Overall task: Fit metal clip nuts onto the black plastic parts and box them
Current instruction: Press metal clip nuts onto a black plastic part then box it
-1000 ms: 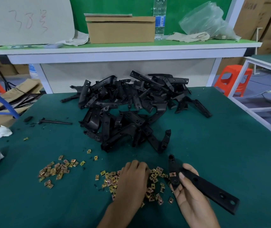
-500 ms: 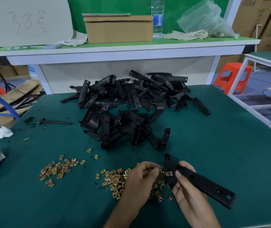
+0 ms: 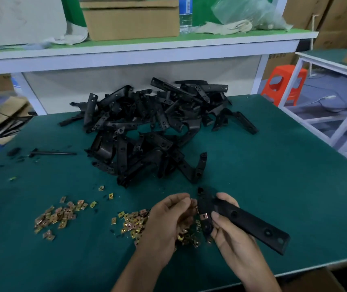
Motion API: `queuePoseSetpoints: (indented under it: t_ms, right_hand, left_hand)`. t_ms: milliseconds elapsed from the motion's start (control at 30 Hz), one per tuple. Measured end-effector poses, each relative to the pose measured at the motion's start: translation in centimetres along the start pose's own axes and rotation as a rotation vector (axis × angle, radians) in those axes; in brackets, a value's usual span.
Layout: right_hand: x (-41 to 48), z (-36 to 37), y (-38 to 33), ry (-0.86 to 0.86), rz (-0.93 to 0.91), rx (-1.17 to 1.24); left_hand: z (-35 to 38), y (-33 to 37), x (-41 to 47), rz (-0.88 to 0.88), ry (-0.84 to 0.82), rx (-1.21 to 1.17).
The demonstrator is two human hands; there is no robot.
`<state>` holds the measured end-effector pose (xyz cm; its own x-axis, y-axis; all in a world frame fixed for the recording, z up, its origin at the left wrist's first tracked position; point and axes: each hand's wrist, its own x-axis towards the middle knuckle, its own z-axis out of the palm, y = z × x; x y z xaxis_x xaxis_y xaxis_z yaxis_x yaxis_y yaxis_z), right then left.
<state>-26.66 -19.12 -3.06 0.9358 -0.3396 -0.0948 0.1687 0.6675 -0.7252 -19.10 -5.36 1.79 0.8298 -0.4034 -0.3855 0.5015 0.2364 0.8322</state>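
Note:
My right hand (image 3: 228,226) grips a long black plastic part (image 3: 246,221) near its left end, just above the green table. One clip nut (image 3: 203,216) sits fitted on that end. My left hand (image 3: 168,216) pinches another small clip nut (image 3: 192,200) at its fingertips, held against the part's left edge. Beneath both hands lies a loose heap of brass-coloured clip nuts (image 3: 133,223). A second heap of clip nuts (image 3: 60,214) lies further left. A big pile of black plastic parts (image 3: 153,131) fills the table's middle.
A cardboard box (image 3: 130,20), a water bottle (image 3: 185,15) and a plastic bag (image 3: 250,13) stand on the raised shelf behind. A black rod (image 3: 52,153) lies at the left. An orange stool (image 3: 284,85) and a white frame (image 3: 337,114) stand to the right of the table (image 3: 284,175).
My left hand lifted off the clip nut heap with a nut and brought it to the part's end. My right hand raised and tilted the part slightly.

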Motion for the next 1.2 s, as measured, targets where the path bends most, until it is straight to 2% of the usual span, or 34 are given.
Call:
queuePoseSetpoints:
  t_ms: [367,733,833,1000,1200]
  right_hand:
    - [-0.1,0.1,0.2,-0.036,-0.024,-0.083]
    - [-0.4,0.3,0.2,-0.058,-0.050,-0.106]
    - [-0.5,0.5,0.1,-0.063,-0.061,-0.157]
    - [-0.3,0.4,0.5,-0.092,-0.084,-0.257]
    - [0.0,0.0,1.3,-0.017,-0.168,-0.402]
  left_hand:
    - [-0.2,-0.4,0.4,-0.020,0.032,0.003]
    - [0.0,-0.6,0.3,-0.046,0.030,-0.095]
    - [-0.1,-0.3,0.2,-0.090,-0.017,-0.128]
    - [-0.2,0.1,0.1,-0.083,-0.056,0.002]
    - [0.3,0.3,-0.6,-0.097,-0.049,-0.001]
